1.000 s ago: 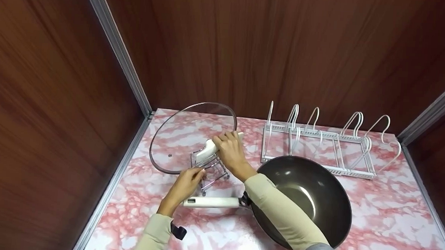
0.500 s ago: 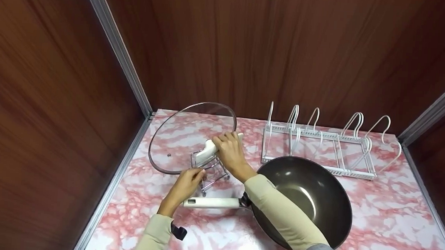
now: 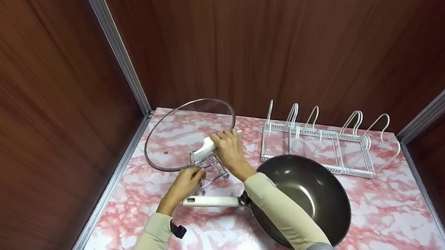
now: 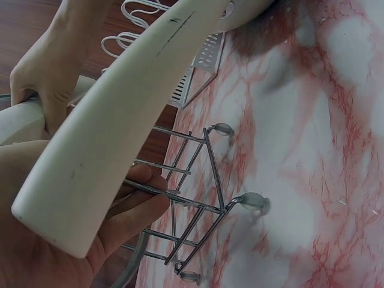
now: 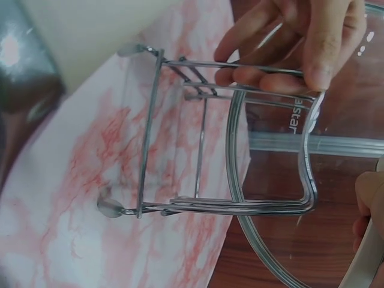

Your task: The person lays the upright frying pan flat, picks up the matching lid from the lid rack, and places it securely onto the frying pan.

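A large clear glass lid with a metal rim and a long white handle tilts against a small chrome wire stand on the left half of the table. My right hand grips the white handle from above. Lower down, my left hand pinches the stand's wires between thumb and fingers, close to the lid's lower rim; the left wrist view shows the fingers at a rod of the stand. In the right wrist view the lid's rim passes through the stand.
A dark wok stands at right under my right forearm, its cream handle pointing left beside my left wrist. Behind it is a white wire rack with several upright hoops. Wood-look panels enclose the marbled table.
The lid has shifted slightly left and upward, with my right hand still on its handle. My left hand stays at the stand; the wok and white rack have not moved.
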Tool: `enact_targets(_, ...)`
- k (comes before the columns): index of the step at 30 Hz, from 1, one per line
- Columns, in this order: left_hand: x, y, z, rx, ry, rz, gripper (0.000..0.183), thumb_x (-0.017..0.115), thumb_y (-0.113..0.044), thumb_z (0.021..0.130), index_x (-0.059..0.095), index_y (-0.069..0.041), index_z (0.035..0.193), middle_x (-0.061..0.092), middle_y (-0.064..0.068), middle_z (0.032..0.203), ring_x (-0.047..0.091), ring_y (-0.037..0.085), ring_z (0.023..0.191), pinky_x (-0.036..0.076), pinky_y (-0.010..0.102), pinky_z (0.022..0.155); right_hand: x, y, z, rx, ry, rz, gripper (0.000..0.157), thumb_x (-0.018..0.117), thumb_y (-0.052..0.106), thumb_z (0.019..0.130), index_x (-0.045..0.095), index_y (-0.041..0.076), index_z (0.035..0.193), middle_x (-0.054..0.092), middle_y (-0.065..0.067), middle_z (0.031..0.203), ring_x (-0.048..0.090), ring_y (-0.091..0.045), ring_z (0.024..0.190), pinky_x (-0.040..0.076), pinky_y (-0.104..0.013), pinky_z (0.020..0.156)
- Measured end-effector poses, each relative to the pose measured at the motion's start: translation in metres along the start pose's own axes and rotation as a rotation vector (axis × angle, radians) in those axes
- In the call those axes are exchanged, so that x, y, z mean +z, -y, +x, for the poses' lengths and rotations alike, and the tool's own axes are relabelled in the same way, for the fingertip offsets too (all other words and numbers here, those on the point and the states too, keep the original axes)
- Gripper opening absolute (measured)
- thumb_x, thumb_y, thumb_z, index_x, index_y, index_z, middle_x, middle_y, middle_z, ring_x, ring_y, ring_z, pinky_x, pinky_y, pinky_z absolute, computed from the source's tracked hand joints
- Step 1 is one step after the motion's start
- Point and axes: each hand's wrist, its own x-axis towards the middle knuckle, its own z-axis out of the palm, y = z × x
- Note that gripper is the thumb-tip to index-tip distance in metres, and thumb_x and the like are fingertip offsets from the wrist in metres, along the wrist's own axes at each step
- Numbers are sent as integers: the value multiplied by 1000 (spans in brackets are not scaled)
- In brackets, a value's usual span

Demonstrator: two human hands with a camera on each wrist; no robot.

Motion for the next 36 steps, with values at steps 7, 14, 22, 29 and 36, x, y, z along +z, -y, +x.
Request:
enact_targets(7,-1,1,0,14,-4,10,26,58,-7,108,75,2,91,75,14,84,63,12,76,56,31,74,-7,-1,5,12,-6,24,29,90,13,74,69,14,92,77,-1,88,67,-27,84,49,-43,87)
enact_targets(14,-1,1,0,-19,6,-7,24,57,-8,108,75,1,94,76,14,87,68,18,78,57,30,76,-12,-2,7,15,0,44,28,91,14,75,68,13,91,76,-2,88,67,-27,87,49,-43,89)
enact_targets(22,0,3,0,-24,5,9,27,57,-12,109,74,-1,91,75,16,85,63,11,74,54,30,74,-15,-3,10,-8,-30,43,29,90,19,74,66,13,90,73,-2,85,65,-27,85,48,-42,89)
enact_targets(29,1,4,0,-13,-1,7,27,57,-12,109,74,-2,90,74,17,83,60,10,73,52,28,72,-19,-4,12,-5,-41,31,30,90,16,73,63,13,87,72,-3,82,63,-28,82,47,-42,87)
enact_targets(36,-1,3,0,-24,16,3,27,57,-13,109,75,-2,92,75,20,88,61,10,74,54,28,74,-25,-3,16,9,-36,38,29,90,17,74,66,13,89,72,-2,84,63,-27,84,47,-42,88)
